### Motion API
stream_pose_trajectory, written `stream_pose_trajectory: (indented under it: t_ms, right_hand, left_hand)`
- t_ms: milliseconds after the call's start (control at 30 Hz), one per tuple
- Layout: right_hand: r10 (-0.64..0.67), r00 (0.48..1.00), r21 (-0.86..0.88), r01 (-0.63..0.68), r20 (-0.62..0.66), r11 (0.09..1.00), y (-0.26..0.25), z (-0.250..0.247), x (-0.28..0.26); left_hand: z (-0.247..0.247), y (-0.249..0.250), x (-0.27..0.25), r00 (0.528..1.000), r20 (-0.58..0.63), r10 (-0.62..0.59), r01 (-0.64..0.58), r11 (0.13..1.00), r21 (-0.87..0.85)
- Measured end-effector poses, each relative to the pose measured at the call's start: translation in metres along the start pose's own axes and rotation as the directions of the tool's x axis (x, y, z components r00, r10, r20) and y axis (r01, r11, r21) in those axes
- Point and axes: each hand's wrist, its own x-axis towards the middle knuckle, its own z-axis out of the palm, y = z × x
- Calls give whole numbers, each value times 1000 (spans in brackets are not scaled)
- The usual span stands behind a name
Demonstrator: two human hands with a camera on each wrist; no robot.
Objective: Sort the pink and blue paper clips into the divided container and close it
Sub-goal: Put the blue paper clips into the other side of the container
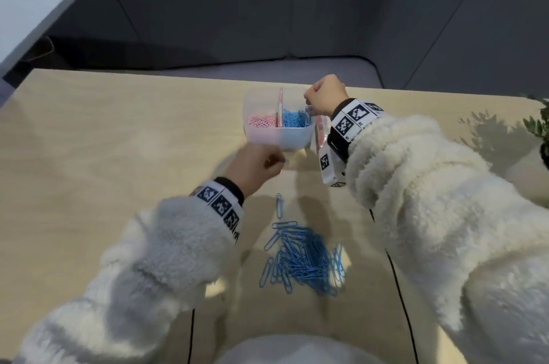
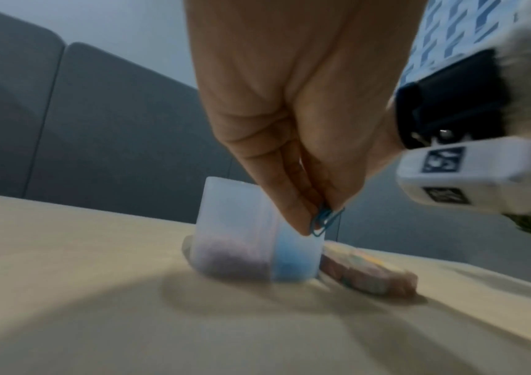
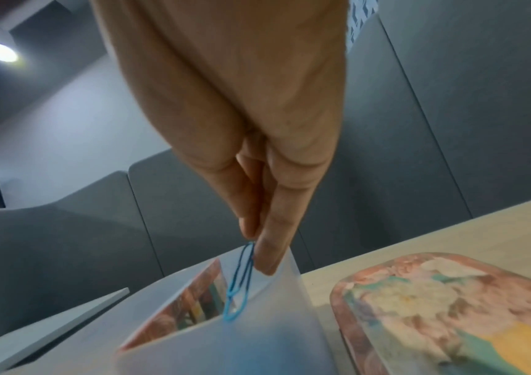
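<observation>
The divided container (image 1: 279,123) stands open on the table (image 1: 118,155), a translucent tub split by an upright pink divider (image 1: 280,108). Pink paper clips (image 1: 263,121) lie in its left compartment and blue paper clips (image 1: 294,119) in its right one. Its lid (image 3: 450,304), printed with flowers in pink, white and yellow, lies flat on the table just to the right of the container, mostly hidden under the right wrist in the head view.

The right hand (image 1: 325,96) hangs over the right compartment, its thumb and fingertips pressed together on one blue clip (image 3: 238,286) that dangles down past the container's rim. The left hand (image 1: 255,166) is just near of the container's front wall, fingers bunched, and the left wrist view shows it pinching another blue clip (image 2: 323,223) between thumb and fingertips, close to the right compartment's side.

Nearer on the table lies a loose pile of blue clips (image 1: 306,259), with a single clip (image 1: 279,204) a little apart on its far side. Both arms wear fluffy white sleeves (image 1: 430,185) with marker-printed wristbands (image 1: 353,118). A potted plant (image 1: 539,123) stands at the table's right edge, and grey padded panels (image 1: 267,7) rise beyond the far edge
</observation>
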Motion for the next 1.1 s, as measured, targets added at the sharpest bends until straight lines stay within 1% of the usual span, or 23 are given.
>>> stream_pose_trajectory:
  t_ms: [67, 133, 200, 300, 367, 433, 500, 567, 600, 633, 667, 733, 767, 800, 867, 933, 967, 1033, 1100]
  right_hand:
    - [-42, 999, 58, 43, -6, 997, 2, -9, -11]
    - [-69, 998, 140, 69, -9, 988, 12, -17, -22]
    - [-75, 997, 204, 73, 1, 976, 26, -22, -32]
    - [-74, 997, 257, 75, -13, 963, 41, -29, -51]
    - [-88, 996, 296, 79, 18, 952, 51, -32, -68]
    - [-117, 992, 259, 100, 50, 961, 65, -34, -86]
    - [-176, 978, 144, 159, 113, 977, 87, -36, -104]
    - [-209, 959, -25, 217, 189, 976, 111, -37, -124]
    - [-199, 953, -96, 225, 228, 970, 124, -36, -134]
    - [-188, 944, -161, 237, 272, 958, 135, -36, -145]
    - [-170, 932, -230, 251, 321, 940, 144, -35, -158]
    - [-132, 904, -349, 287, 406, 892, 160, -31, -180]
    - [-119, 891, -389, 307, 438, 869, 166, -28, -191]
    - [-113, 878, -409, 327, 466, 852, 170, -26, -202]
    - [-115, 851, -425, 368, 512, 827, 174, -19, -218]
    - [-153, 844, -441, 414, 515, 796, 173, -8, -226]
    - [-179, 849, -439, 424, 497, 792, 172, -1, -227]
    - [-208, 870, -405, 405, 447, 820, 166, 12, -222]
    - [-228, 883, -340, 380, 410, 860, 159, 20, -212]
  left_hand:
    - [-6, 12, 20, 994, -104, -29, 28, 999, -16]
    - [-10, 23, 44, 984, -171, -51, 45, 998, -40]
    - [-14, 30, 69, 985, -149, -82, 82, 997, -8]
    - [-13, 34, 97, 992, -79, -98, 106, 988, 110]
    - [-10, 34, 106, 992, -38, -123, 127, 983, 133]
    - [-10, 33, 104, 994, -26, -110, 113, 983, 147]
    - [-10, 32, 89, 998, -53, -36, 41, 993, 107]
    - [-7, 27, 60, 997, -60, 47, -43, 997, 62]
    - [-5, 24, 44, 997, -2, 75, -74, 995, 69]
    - [0, 19, 27, 992, 96, 78, -88, 990, 106]
    - [6, 13, 10, 976, 208, 57, -93, 982, 166]
    - [18, -2, -26, 912, 409, -10, -103, 961, 255]
    - [24, -8, -43, 880, 473, -37, -100, 960, 260]
    - [30, -14, -60, 863, 502, -49, -102, 958, 268]
    - [44, -24, -88, 854, 519, -44, -147, 936, 321]
    - [55, -25, -105, 867, 497, -27, -177, 917, 357]
    - [59, -23, -108, 878, 478, -30, -169, 914, 369]
    - [64, -18, -106, 896, 442, -42, -144, 913, 381]
    - [65, -14, -98, 921, 391, 4, -152, 925, 349]
